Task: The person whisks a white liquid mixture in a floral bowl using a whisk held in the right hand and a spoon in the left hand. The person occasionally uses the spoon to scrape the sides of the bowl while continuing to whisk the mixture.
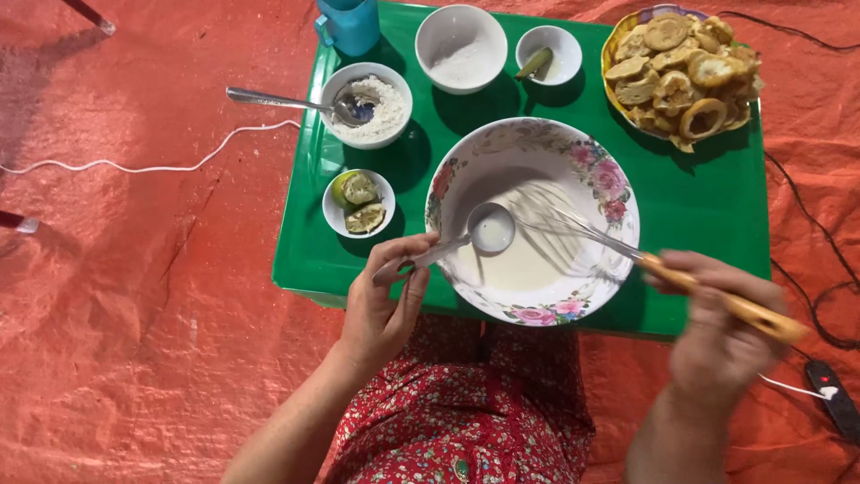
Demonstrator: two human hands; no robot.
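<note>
The left hand (381, 305) pinches the handle of a metal ladle (491, 228), fingers closed around it, its cup resting in pale batter. The right hand (717, 336) is closed on the wooden handle of a whisk (573, 222), blurred, its wires in the same batter. Both stand in a large floral bowl (609, 184) at the near edge of a green table (708, 206). Beside the ladle sits a small bowl of lime halves (359, 203); beyond, a flour bowl with a spoon (367, 105), a white powder bowl (460, 47), a blue cup (349, 24) and a plate of fried rings (681, 67).
</note>
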